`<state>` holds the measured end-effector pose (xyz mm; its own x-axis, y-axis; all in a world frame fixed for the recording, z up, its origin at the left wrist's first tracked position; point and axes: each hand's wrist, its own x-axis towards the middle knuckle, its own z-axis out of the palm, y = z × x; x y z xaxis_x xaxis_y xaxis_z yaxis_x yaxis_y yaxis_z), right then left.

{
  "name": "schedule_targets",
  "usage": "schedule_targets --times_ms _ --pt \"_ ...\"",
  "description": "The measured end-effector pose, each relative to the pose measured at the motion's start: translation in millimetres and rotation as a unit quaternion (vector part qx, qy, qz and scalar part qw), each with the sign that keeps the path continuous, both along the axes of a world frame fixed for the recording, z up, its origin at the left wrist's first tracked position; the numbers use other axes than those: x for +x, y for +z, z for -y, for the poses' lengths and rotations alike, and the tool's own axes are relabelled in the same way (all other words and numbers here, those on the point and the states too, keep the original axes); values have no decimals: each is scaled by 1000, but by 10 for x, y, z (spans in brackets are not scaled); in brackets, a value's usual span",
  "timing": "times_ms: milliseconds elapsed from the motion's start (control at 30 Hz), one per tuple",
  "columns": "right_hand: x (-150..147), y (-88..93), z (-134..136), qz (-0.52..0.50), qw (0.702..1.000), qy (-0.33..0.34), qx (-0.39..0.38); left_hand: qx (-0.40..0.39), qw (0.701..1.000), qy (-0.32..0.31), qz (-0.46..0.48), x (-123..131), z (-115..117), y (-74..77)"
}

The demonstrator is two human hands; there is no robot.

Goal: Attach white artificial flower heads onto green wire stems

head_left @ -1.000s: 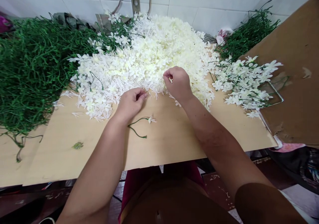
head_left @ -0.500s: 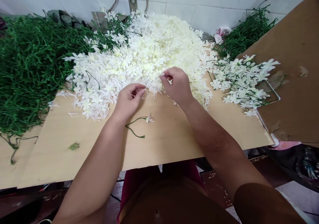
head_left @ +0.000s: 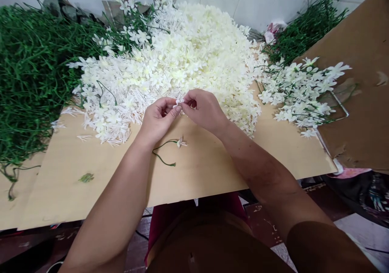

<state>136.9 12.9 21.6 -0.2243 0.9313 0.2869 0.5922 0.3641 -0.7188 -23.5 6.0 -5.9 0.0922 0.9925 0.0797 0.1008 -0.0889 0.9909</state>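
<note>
My left hand (head_left: pixel 158 119) and my right hand (head_left: pixel 203 111) meet at the near edge of a big heap of loose white plastic flowers (head_left: pixel 182 58). Both hands are pinched closed, fingertips together on a small white flower (head_left: pixel 178 102). A thin green stem (head_left: pixel 164 149) hangs from my left hand and trails on the board, with one white flower on its end.
The hands work over a pale wooden board (head_left: pixel 197 171). A mass of green stems (head_left: pixel 27 82) fills the left side. Finished sprigs with white flowers (head_left: pixel 300 90) lie at the right beside a brown cardboard sheet (head_left: pixel 361 103). More green stems (head_left: pixel 306 26) sit at the back right.
My right hand has moved left from the flower heap with a white flower to meet my left hand. The left hand has risen slightly. The view has tilted down a little.
</note>
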Motion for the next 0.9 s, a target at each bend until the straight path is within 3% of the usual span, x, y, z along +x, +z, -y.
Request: schedule_targets --times_ms 200,400,533,667,900 --pt "62 21 -17 -110 992 52 -44 -34 993 88 -72 10 -28 31" --pt "62 -7 -31 -287 927 170 -168 -62 993 84 -47 12 9 74" --pt "-56 -108 -24 -320 912 95 -238 -94 992 77 -26 19 -6 65" --pt "-146 -154 -18 -311 917 3 -250 -79 993 68 -53 8 -39 11" --pt "-144 -180 -26 -293 926 -40 -234 1 988 43 -150 -32 -30 -68"
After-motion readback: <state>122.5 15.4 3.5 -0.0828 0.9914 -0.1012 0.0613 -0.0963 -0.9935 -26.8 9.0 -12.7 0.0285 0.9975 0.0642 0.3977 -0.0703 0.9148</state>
